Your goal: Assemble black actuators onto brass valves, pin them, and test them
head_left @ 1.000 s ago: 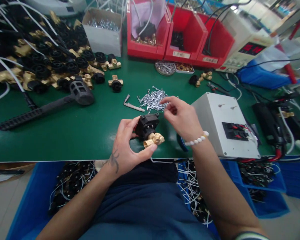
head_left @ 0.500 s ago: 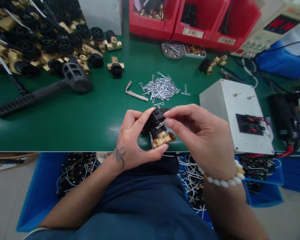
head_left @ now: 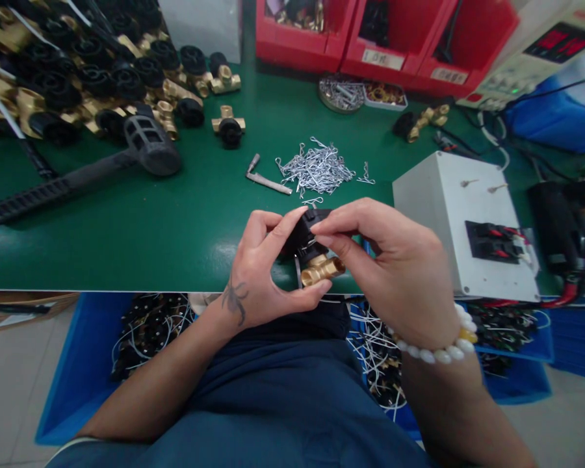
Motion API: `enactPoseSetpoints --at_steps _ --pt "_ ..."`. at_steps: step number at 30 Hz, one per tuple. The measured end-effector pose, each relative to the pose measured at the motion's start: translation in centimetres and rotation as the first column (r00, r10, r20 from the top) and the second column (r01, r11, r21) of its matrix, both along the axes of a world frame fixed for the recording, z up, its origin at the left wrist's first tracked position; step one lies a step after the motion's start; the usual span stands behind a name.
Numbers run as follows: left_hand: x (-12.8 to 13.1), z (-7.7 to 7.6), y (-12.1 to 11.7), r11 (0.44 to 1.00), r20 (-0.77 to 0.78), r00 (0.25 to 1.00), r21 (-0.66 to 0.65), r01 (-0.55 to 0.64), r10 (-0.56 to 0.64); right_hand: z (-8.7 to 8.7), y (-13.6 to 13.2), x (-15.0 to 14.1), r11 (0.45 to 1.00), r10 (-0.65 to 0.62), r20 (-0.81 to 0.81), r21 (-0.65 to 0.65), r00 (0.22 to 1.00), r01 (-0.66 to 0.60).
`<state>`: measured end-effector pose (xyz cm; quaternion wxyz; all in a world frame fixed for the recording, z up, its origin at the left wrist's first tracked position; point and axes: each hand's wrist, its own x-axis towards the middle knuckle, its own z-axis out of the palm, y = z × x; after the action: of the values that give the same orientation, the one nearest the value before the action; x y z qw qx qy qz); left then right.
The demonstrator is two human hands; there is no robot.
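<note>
Clip pile (head_left: 318,168) mid-desk (head_left: 199,227), ahead of you; mallet (head_left: 151,153) to its L; switch box (head_left: 468,227) to its R; bins (head_left: 307,49) behind.

Left hand (head_left: 268,273) grips a black-and-brass valve assembly (head_left: 320,268) near the front edge of the green worktop (head_left: 199,240), thumb at the brass end, a finger over the black top. Right hand (head_left: 394,266): thumb and index finger pinched at the black part; a small piece of metal shows by the fingertips, mostly hidden. Beyond the hands, a heap of silver clips (head_left: 316,169), with an angled metal tool (head_left: 269,182) just to its left. Black mallet (head_left: 153,153) further left; grey box (head_left: 468,227) to the right.
</note>
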<state>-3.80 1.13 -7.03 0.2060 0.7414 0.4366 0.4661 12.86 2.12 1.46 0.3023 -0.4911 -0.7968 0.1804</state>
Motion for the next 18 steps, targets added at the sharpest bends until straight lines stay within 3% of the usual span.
enactPoseSetpoints --at_steps 5,8,11,13,15,18 --pt "-0.1 0.2 -0.1 1.000 -0.003 1.000 0.000 0.007 -0.007 -0.4 0.0 0.6 0.999 0.045 -0.026 0.026 0.999 -0.044" --pt "-0.1 0.2 -0.1 1.000 0.028 0.999 -0.020 0.015 -0.015 -1.2 0.1 3.0 0.987 -0.146 0.030 0.073 0.989 0.144" --pt "0.0 0.2 -0.1 0.998 0.069 0.997 -0.058 0.022 -0.018 -3.1 -0.5 5.4 0.937 -0.349 0.376 0.143 0.859 0.318" --pt "0.0 0.2 0.0 0.998 0.079 0.997 -0.059 0.024 -0.019 -4.6 -1.5 6.1 0.938 -0.327 0.638 0.131 0.697 0.320" --pt "0.0 0.2 0.0 0.998 0.079 0.997 -0.055 0.024 -0.020 -5.9 -2.4 6.0 0.948 -0.290 0.752 0.139 0.591 0.287" --pt "-0.1 0.2 0.0 0.997 0.074 0.997 -0.066 0.028 -0.023 -7.1 -3.3 5.7 0.958 -0.284 0.728 0.198 0.624 0.206"
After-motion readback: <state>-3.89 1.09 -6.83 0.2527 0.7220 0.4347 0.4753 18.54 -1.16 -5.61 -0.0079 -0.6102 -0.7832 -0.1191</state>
